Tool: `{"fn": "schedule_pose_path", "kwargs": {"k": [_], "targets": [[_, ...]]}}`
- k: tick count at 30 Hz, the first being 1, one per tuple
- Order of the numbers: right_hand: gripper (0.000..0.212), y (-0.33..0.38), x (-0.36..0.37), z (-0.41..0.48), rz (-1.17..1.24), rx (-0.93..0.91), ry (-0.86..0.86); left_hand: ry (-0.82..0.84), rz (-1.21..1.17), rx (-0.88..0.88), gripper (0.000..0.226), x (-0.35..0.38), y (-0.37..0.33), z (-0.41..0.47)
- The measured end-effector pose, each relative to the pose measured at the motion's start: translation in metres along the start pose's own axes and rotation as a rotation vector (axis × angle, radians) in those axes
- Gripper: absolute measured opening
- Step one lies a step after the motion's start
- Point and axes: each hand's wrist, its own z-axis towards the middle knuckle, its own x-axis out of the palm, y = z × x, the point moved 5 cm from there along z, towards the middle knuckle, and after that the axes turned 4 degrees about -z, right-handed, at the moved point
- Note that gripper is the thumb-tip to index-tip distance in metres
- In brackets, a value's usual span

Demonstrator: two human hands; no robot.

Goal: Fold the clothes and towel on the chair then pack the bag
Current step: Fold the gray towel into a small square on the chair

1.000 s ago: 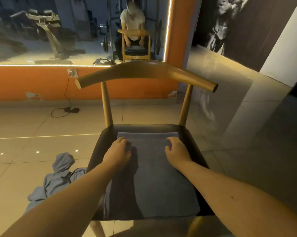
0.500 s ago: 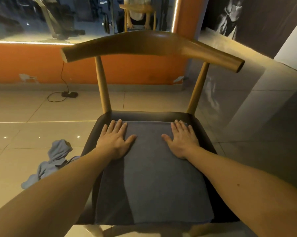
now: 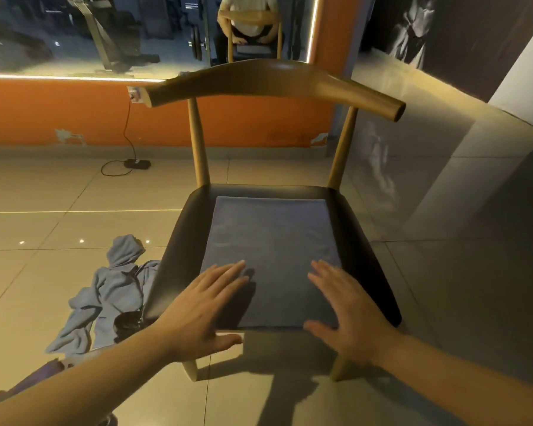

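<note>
Two open hands, fingers straight and spread: left hand (image 3: 203,305) over the near-left corner and right hand (image 3: 348,312) over the near-right corner of the folded blue towel (image 3: 271,247). It lies flat on the chair (image 3: 182,241) seat. Contact is unclear. Hoodie (image 3: 111,290) lies on the floor, left.

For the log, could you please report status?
Left hand and right hand open at towel front edge. Towel flat on chair. Hoodie unfolded on floor.

Blue towel (image 3: 271,256) lies folded flat on the chair (image 3: 363,272)'s black seat
</note>
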Motion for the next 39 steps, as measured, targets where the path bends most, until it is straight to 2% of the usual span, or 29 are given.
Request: {"fn": "schedule_pose_path", "kwargs": {"k": [3,6,11,13,16,20,23,25,28,31,35,39], "targets": [[0.093,-0.008,0.022,-0.031,-0.122,-0.053,0.07,-0.009,0.156,0.035,0.11,0.021,0.009,-0.014],[0.082,-0.017,0.026,-0.04,-0.118,-0.011,-0.002,-0.009,0.173,0.04,0.107,0.019,0.013,-0.015],[0.057,-0.022,0.013,-0.045,-0.108,0.017,-0.103,-0.073,0.157,0.052,0.08,0.001,0.0,-0.025],[0.048,-0.023,0.007,-0.048,-0.06,0.054,-0.108,-0.122,0.125,0.054,0.067,-0.006,-0.003,-0.032],[0.036,-0.02,-0.005,-0.056,0.027,0.098,-0.082,-0.087,0.029,0.02,0.051,-0.014,-0.011,-0.043],[0.028,-0.017,-0.019,-0.063,0.133,0.187,0.004,0.039,-0.202,-0.114,0.041,-0.026,-0.019,-0.055],[0.02,-0.011,-0.035,-0.05,0.232,0.319,0.056,0.056,-0.402,-0.244,0.028,-0.043,-0.02,-0.054],[0.014,-0.009,-0.049,-0.03,0.348,0.406,-0.001,-0.015,-0.509,-0.32,0.02,-0.057,-0.014,-0.043],[0.017,-0.016,-0.062,0.011,0.51,0.536,-0.118,-0.184,-0.664,-0.428,0.011,-0.078,0.006,-0.018],[0.022,-0.027,-0.065,0.056,0.601,0.618,-0.17,-0.292,-0.869,-0.547,0.015,-0.09,0.029,0.015],[0.021,-0.053,-0.054,0.105,0.572,0.722,-0.146,-0.397,-0.865,-0.658,0.016,-0.088,0.058,0.062],[0.02,-0.085,-0.031,0.142,0.541,0.794,-0.117,-0.393,-0.739,-0.703,0.016,-0.079,0.088,0.106]]}}
